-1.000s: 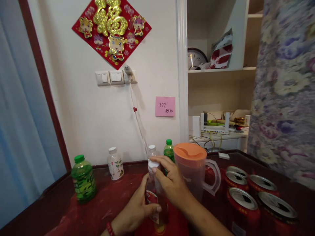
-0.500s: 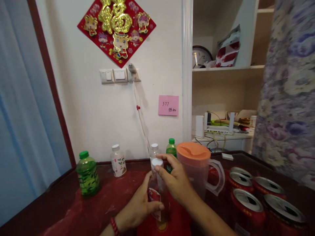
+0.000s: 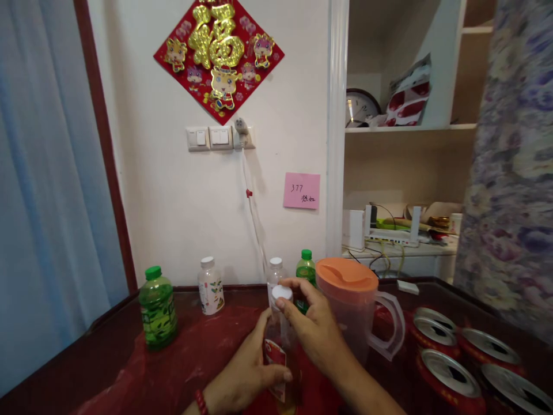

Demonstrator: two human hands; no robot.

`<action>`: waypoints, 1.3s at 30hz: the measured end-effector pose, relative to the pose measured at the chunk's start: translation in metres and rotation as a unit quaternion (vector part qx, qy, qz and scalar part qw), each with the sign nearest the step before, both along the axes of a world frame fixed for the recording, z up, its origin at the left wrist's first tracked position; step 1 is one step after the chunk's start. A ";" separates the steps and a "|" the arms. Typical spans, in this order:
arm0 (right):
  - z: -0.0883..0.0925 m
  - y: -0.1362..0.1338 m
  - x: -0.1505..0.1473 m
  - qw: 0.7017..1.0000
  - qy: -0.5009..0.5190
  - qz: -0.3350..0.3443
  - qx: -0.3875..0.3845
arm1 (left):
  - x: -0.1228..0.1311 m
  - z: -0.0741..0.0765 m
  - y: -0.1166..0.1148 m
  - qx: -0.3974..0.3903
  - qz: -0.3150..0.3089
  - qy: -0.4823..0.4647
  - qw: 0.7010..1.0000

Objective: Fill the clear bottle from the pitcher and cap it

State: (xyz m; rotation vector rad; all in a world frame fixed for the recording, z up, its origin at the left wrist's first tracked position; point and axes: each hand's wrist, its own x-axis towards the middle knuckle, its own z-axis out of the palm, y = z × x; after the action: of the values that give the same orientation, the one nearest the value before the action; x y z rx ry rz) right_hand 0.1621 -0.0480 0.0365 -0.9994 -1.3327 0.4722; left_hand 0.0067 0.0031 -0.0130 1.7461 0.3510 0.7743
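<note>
Head view: a clear bottle (image 3: 280,346) stands upright at the near centre of the dark red tabletop (image 3: 108,369), and both hands are on it. The left hand (image 3: 244,377) wraps the lower body from the left, its fingers (image 3: 276,376) closed around the red and white label. The right hand (image 3: 313,331) comes in from the right and sits over the top, its fingers (image 3: 288,286) curled and closed on the white cap (image 3: 282,292), thumb on the near side of the cap, the others arching over the far side. Just right of the bottle, touching distance from the right hand, stands a pitcher (image 3: 352,311) with an orange lid. Far along the wall stand a green bottle (image 3: 158,308), a small white-capped bottle (image 3: 211,286) and another green-capped bottle (image 3: 306,268). Red cans (image 3: 444,366) lie at the near right.
</note>
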 end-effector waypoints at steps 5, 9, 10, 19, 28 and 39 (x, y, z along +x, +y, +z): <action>-0.002 0.000 0.000 1.000 -0.015 -0.002 -0.008 | 0.001 -0.002 0.001 -0.012 0.004 -0.014 1.000; -0.004 0.001 0.001 1.000 -0.024 0.011 -0.016 | 0.001 0.000 0.001 -0.031 -0.006 -0.022 0.999; -0.004 0.002 0.002 1.000 -0.024 0.009 -0.010 | 0.000 0.001 0.000 -0.035 -0.010 -0.019 0.999; 0.016 -0.018 0.020 0.993 0.031 -0.057 0.095 | -0.004 0.001 0.004 0.002 0.034 0.037 0.999; 0.049 -0.045 0.027 0.991 0.067 -0.054 0.102 | -0.008 0.003 0.011 0.010 0.056 -0.032 0.998; 0.063 -0.057 0.040 0.991 0.068 -0.026 0.109 | -0.032 0.055 0.025 0.038 0.202 -0.029 0.978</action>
State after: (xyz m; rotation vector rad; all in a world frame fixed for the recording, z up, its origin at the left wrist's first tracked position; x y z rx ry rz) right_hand 0.2021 -0.1049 0.0997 -0.8057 -1.2034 0.3412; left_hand -0.0251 0.0276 0.0418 1.7404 0.6577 1.1386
